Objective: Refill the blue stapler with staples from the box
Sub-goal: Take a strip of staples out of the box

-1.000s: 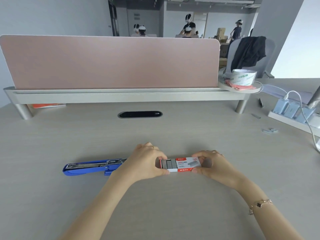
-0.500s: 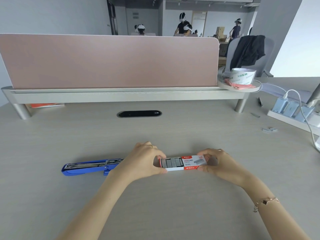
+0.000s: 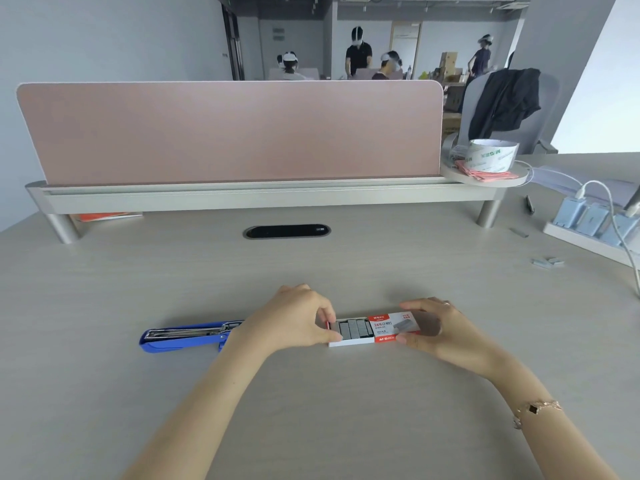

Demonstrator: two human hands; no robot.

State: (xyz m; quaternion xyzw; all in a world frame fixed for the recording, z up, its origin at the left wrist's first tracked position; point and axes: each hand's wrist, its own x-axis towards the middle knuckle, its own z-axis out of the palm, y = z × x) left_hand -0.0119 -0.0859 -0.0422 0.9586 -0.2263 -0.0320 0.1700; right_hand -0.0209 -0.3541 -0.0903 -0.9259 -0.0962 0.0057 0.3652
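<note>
At the lower centre of the frame, the staple box (image 3: 375, 330) is lying on the desk (image 3: 311, 410), its sleeve pinched by the right hand (image 3: 440, 332) while the inner tray is gripped by the left hand (image 3: 294, 322), probably so that it slides out. Grey staple strips (image 3: 353, 329) are seen in the tray. The blue stapler (image 3: 187, 337) is laid open at the lower left, ready for loading.

Both forearms reach toward twelve o'clock; the left hand (image 3: 292, 320) pinches with curled fingertips, the right hand (image 3: 440, 329) grips at three o'clock.
</note>
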